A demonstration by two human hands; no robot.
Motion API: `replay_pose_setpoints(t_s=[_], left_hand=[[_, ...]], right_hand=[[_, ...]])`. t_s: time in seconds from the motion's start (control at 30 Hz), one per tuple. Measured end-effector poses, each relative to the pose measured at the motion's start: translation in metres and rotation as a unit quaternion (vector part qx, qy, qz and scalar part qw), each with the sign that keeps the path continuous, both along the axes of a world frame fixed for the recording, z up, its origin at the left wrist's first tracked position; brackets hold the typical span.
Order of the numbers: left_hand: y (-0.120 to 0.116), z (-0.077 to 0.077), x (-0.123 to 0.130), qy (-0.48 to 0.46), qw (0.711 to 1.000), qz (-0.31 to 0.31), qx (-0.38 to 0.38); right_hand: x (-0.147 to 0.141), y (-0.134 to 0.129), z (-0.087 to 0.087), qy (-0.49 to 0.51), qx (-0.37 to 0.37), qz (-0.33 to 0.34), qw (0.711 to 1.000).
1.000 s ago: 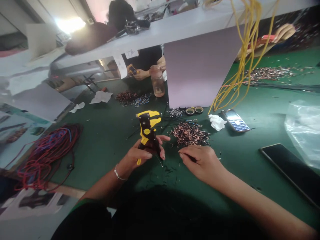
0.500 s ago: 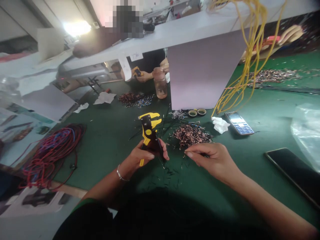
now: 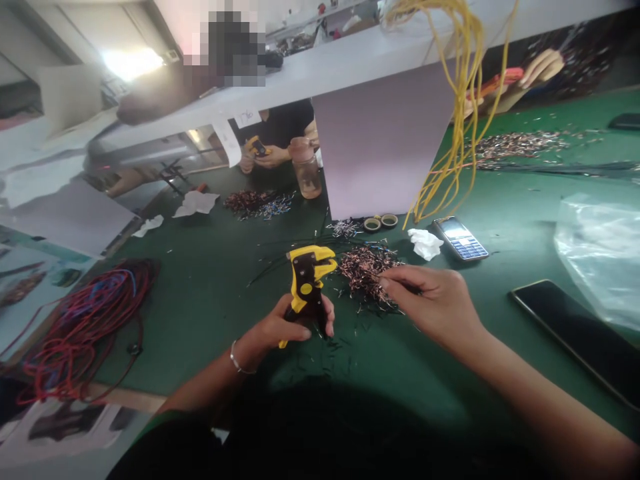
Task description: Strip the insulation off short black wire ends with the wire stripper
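Head view: left hand [image 3: 285, 325] wrapped round handles of stripper [image 3: 307, 289], beside pile [image 3: 365, 265]; right hand [image 3: 440, 300] pinched at pile, contents cannot be confirmed. Stripper judged rigid, best gripped low; pile's bits light, slippery, easily bent

Table [image 3: 195, 280], dark green top. Left edge: one tangled bundle of red and blue wire [image 3: 100, 320]. Far side: one brownish heap [image 3: 247, 201], blue-and-silver pieces [image 3: 278, 207] beside it; one translucent bottle [image 3: 307, 177], upright. Middle: one heap of copper-coloured pieces [image 3: 365, 270]; small silvery pieces [image 3: 345, 229] behind, near two rings [image 3: 381, 223]. Right: one crumpled white tissue [image 3: 425, 244] beside one keypad phone [image 3: 461, 240]; one dark flat phone [image 3: 575, 337]; clear plastic [image 3: 600, 260].
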State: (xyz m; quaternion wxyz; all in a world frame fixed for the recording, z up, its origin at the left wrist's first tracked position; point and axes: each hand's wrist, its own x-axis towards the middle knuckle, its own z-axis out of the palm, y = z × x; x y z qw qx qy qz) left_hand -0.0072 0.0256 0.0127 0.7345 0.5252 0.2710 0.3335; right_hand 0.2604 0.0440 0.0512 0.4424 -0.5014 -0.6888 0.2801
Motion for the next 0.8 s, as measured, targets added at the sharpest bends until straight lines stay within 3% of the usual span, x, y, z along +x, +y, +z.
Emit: replay_pose_setpoints(t_s=[0.4,0.6,0.8], left_hand=[[0.0,-0.004,0.004,0.026,0.999,-0.046,0.013],[0.001,-0.007,0.005,-0.006,0.999,-0.027,-0.024],[0.003,-0.006,0.004,0.011,1.0,-0.014,-0.007]], right_hand=[[-0.007,-0.008,-0.001,-0.017,0.023,0.037,0.999],[-0.006,-0.011,0.002,-0.024,0.032,0.054,0.998],[-0.007,-0.009,0.0,-0.031,0.037,0.032,0.998]])
